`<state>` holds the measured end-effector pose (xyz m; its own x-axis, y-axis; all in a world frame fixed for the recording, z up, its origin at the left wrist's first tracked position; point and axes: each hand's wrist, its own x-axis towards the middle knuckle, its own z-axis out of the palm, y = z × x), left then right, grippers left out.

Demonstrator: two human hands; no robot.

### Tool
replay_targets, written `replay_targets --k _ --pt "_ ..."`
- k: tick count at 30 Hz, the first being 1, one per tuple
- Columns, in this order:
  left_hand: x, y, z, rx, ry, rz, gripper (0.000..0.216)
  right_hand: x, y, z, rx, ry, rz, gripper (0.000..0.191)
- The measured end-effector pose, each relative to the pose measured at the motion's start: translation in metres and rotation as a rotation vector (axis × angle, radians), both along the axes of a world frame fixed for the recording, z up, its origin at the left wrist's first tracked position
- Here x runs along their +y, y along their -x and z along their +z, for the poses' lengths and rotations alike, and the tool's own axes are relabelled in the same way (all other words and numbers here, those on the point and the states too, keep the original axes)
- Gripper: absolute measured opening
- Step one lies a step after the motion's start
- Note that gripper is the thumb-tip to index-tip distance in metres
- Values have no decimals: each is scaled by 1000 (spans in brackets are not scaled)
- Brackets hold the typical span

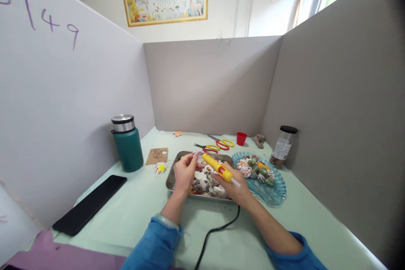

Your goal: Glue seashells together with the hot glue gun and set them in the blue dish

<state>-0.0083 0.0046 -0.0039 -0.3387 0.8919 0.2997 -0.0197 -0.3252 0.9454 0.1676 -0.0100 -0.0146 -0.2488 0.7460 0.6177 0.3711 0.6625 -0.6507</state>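
A yellow hot glue gun is gripped in my right hand, its nozzle pointing up and left and a pale glue stick out of its back end. My left hand pinches a small pinkish piece close to the nozzle; whether it is a shell I cannot make out. Whether nozzle and piece touch is too small to tell. Both hands are above a metal tray of shells. To the right, a blue scalloped plate bears more shells and green-patterned ones.
Behind the tray lie two pairs of scissors and a red cup. A green bottle, brown card, shell-flower and black slab are on the left. A lidded jar stands right. A black cord crosses in front.
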Motion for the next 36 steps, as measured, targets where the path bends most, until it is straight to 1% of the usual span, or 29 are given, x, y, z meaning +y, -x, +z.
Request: replay_targets --k 5,10,15,21,31,36 --pt "-1 -1 -1 77 -4 -2 32 0 0 0 -25 15 -4 24" --pt "-2 -1 0 94 -8 7 28 -1 0 -1 -32 12 -16 24" --pt "-1 0 0 57 5 -2 35 -1 0 0 -2 15 7 23" --pt "-1 1 1 1 33 -14 35 -1 1 4 51 34 -2 24" --pt "-3 -2 3 69 32 -50 32 -2 1 2 18 44 9 23" --pt "-1 -1 4 -14 46 -63 37 -4 1 4 6 34 -12 23"
